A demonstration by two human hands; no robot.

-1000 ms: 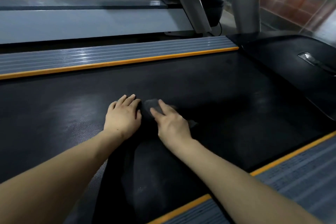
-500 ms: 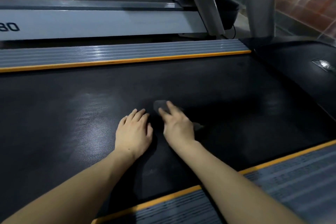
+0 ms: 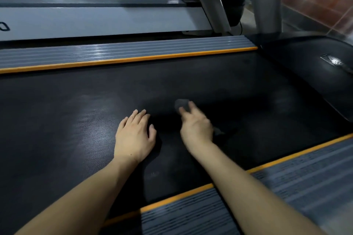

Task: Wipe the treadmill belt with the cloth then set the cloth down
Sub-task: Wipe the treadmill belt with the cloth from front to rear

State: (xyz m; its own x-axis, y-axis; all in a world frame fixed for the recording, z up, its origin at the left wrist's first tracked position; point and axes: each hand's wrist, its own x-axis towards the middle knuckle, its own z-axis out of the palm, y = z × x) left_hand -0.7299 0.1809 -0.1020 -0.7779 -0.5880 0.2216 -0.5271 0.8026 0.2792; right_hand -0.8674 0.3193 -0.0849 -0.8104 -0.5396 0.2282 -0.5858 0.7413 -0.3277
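Observation:
The black treadmill belt fills the middle of the view. A small dark grey cloth lies on it, and my right hand presses down on the cloth, with cloth showing past the fingertips and at the hand's right side. My left hand rests flat on the belt to the left of the cloth, fingers spread, holding nothing. The right hand is blurred by motion.
Grey ribbed side rails with orange edges run along the far side and the near side of the belt. The black motor cover lies at the right. Grey uprights and a second treadmill stand beyond.
My two hands have drawn apart: the right hand has slid the cloth to the right along the belt, away from the left hand. The view has shifted slightly.

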